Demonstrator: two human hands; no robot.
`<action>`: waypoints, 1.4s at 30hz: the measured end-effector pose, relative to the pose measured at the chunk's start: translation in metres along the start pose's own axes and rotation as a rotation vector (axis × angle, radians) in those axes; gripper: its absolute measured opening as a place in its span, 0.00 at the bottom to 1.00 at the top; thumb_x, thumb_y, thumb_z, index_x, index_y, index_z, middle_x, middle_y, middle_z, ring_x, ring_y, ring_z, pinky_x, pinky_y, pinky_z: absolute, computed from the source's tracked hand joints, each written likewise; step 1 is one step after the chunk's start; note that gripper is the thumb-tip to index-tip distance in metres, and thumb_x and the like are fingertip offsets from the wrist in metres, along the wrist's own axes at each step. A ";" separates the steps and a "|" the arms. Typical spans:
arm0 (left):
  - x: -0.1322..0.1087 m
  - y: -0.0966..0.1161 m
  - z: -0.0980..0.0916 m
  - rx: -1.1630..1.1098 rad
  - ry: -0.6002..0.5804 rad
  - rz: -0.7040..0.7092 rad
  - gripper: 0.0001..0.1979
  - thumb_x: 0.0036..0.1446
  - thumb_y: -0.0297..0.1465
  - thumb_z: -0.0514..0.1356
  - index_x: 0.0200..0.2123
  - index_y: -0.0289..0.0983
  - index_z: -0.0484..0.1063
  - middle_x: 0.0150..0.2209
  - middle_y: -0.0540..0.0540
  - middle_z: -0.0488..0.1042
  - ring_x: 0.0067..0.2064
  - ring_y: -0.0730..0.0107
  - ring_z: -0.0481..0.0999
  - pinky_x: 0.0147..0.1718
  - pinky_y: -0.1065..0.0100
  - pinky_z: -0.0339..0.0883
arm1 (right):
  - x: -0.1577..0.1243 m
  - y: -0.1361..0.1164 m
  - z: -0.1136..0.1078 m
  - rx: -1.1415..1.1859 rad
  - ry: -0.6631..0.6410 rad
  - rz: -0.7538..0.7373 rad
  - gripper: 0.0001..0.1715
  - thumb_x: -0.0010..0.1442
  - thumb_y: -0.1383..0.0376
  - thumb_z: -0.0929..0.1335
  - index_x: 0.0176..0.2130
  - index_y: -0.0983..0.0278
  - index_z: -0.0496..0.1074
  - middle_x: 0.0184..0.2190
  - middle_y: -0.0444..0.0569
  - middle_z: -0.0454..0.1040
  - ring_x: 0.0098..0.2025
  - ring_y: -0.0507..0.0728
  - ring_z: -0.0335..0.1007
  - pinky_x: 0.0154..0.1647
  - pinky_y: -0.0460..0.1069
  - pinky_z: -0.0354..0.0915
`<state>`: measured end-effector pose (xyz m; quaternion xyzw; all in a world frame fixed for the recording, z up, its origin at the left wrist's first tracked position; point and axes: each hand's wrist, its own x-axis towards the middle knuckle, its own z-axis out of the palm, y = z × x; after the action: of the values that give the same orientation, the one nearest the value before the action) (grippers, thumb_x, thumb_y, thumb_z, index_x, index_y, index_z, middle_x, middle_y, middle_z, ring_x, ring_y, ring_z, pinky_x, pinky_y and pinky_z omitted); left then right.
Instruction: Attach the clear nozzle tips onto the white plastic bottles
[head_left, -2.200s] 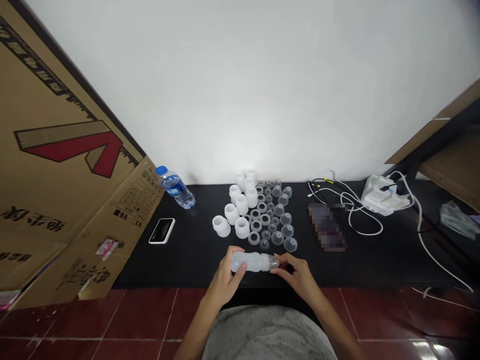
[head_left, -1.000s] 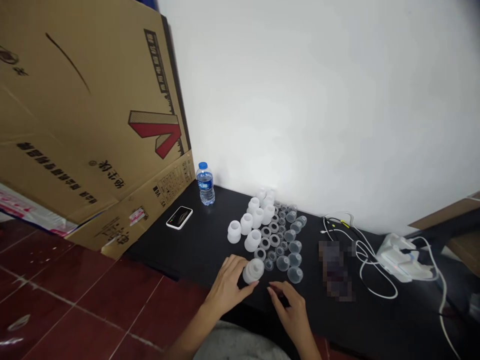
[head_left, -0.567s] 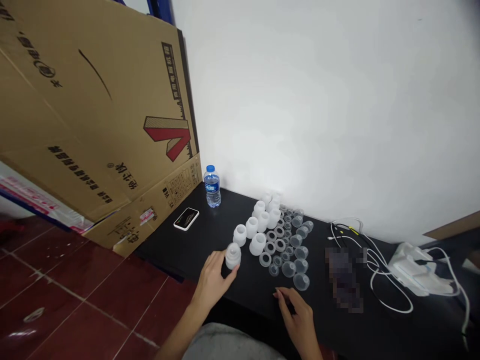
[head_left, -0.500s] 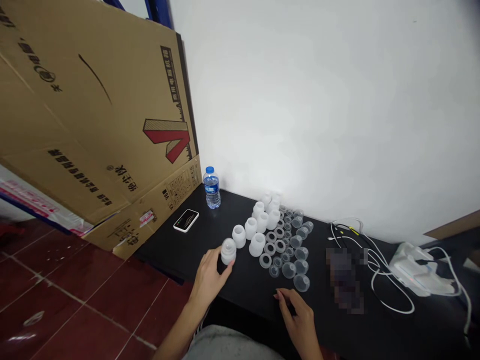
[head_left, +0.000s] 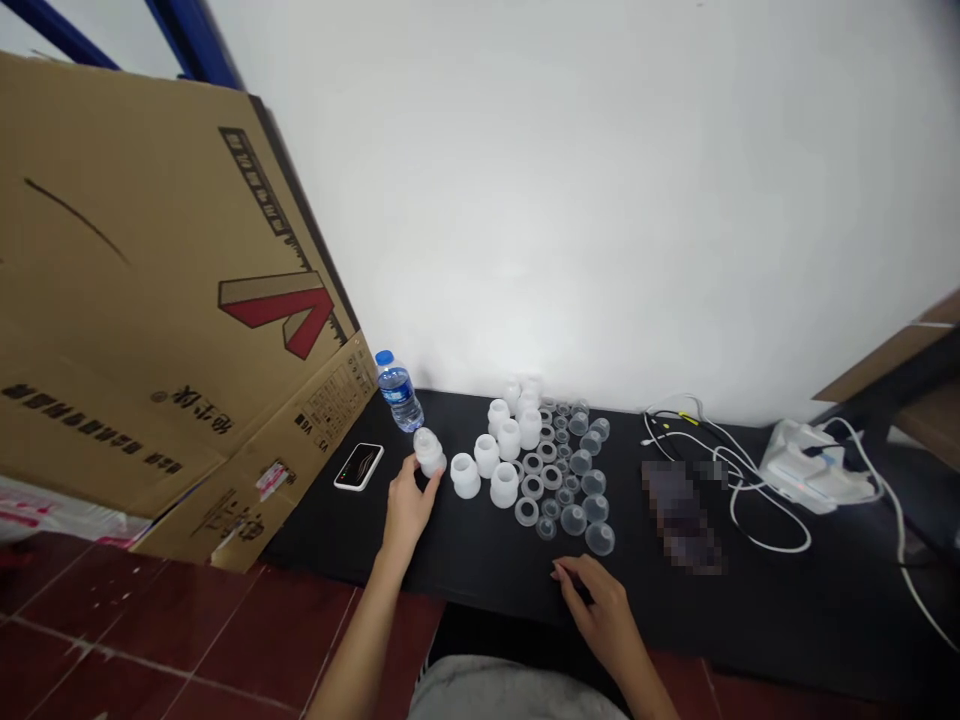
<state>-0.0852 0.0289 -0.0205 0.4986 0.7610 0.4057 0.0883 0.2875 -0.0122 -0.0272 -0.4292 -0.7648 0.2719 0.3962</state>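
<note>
The frosted white bottle piece point(head_left: 430, 453) is standing out against the black table point(head_left: 465, 570), while the brown cardboard point(head_left: 135, 250) is carrying a red and black striped mark.

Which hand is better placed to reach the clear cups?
Right, probably: the right hand is empty and closest to the clear cups, while the left hand grips a frosted white plastic piece.

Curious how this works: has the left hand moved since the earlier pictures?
Yes: the left hand, holding a frosted white plastic cup, has moved leftward, from in front of the other cups to beside the blue-capped clear water bottle.
</note>
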 end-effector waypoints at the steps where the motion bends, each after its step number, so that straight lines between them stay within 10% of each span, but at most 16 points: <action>1: 0.007 0.001 0.001 0.000 -0.005 0.001 0.22 0.69 0.45 0.61 0.60 0.40 0.71 0.58 0.32 0.82 0.61 0.37 0.81 0.60 0.44 0.73 | 0.000 0.000 0.000 0.001 -0.004 0.004 0.19 0.78 0.53 0.66 0.45 0.57 0.84 0.36 0.53 0.85 0.37 0.62 0.83 0.40 0.52 0.79; 8: 0.005 0.002 0.002 -0.047 -0.040 -0.060 0.33 0.68 0.47 0.63 0.68 0.36 0.65 0.69 0.27 0.72 0.70 0.37 0.73 0.68 0.40 0.68 | -0.003 0.001 0.002 0.000 -0.044 0.041 0.13 0.76 0.58 0.68 0.51 0.57 0.82 0.40 0.52 0.85 0.39 0.60 0.83 0.45 0.53 0.78; 14: -0.082 0.016 0.002 -0.040 0.035 0.064 0.31 0.72 0.47 0.60 0.71 0.36 0.63 0.69 0.28 0.68 0.73 0.38 0.68 0.71 0.33 0.62 | 0.007 -0.008 0.001 0.036 -0.061 0.128 0.21 0.76 0.56 0.67 0.62 0.57 0.77 0.40 0.50 0.85 0.34 0.58 0.82 0.40 0.50 0.78; 20: -0.159 0.054 0.018 -0.098 -0.273 0.255 0.23 0.77 0.35 0.54 0.72 0.49 0.66 0.74 0.37 0.65 0.75 0.46 0.65 0.70 0.35 0.66 | 0.021 -0.002 0.022 -0.218 -0.031 0.102 0.22 0.77 0.59 0.64 0.63 0.61 0.76 0.27 0.47 0.82 0.26 0.58 0.81 0.29 0.47 0.68; 27: -0.141 0.094 0.040 -0.037 -0.420 0.406 0.34 0.77 0.27 0.48 0.80 0.52 0.51 0.77 0.38 0.61 0.75 0.47 0.66 0.69 0.38 0.65 | 0.020 -0.001 0.033 -0.368 -0.006 0.045 0.17 0.77 0.63 0.66 0.60 0.61 0.77 0.31 0.51 0.85 0.30 0.59 0.84 0.30 0.46 0.67; 37: -0.140 0.097 0.055 -0.049 -0.270 0.343 0.13 0.75 0.33 0.58 0.59 0.44 0.76 0.66 0.36 0.73 0.66 0.46 0.75 0.62 0.41 0.73 | 0.024 -0.016 0.018 -0.318 -0.026 0.008 0.16 0.72 0.69 0.68 0.56 0.57 0.76 0.56 0.56 0.79 0.51 0.62 0.82 0.44 0.51 0.79; 42: -0.136 0.097 0.057 -0.135 -0.160 0.343 0.06 0.74 0.30 0.59 0.47 0.42 0.77 0.59 0.37 0.79 0.62 0.51 0.80 0.59 0.49 0.78 | 0.023 -0.012 0.019 -0.230 -0.034 -0.013 0.14 0.72 0.70 0.66 0.55 0.59 0.74 0.50 0.53 0.83 0.48 0.61 0.83 0.47 0.53 0.79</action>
<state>0.0787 -0.0373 -0.0259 0.6446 0.6265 0.4237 0.1114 0.2584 0.0004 -0.0197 -0.4621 -0.8005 0.1869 0.3329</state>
